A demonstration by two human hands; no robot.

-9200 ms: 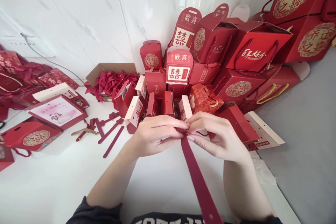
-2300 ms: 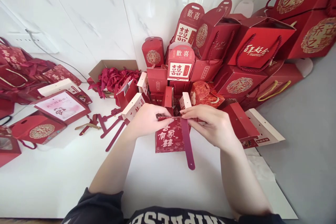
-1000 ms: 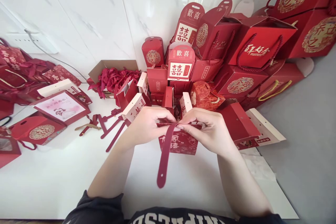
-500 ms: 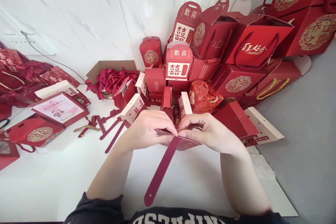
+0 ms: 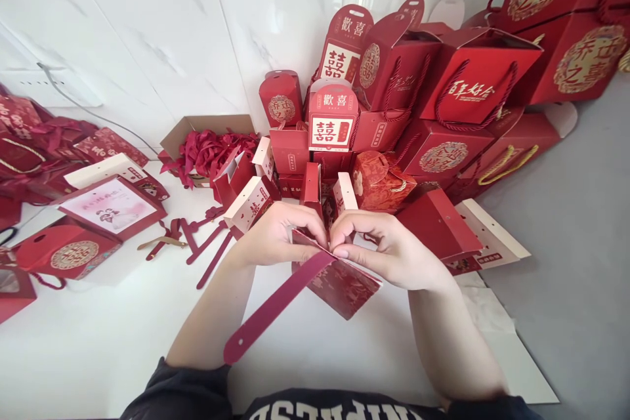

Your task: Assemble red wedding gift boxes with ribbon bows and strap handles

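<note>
Maroon strap (image 5: 280,304) swung further left of the red gift box (image 5: 347,289); my left hand (image 5: 278,233) and right hand (image 5: 391,249) pinch the box's top; best keep steady.

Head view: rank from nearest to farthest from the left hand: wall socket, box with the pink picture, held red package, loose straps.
1. Held red package: in the left hand.
2. Loose straps: lying to its left.
3. Box with the pink picture: farther left.
4. Wall socket: far left, behind.
</note>
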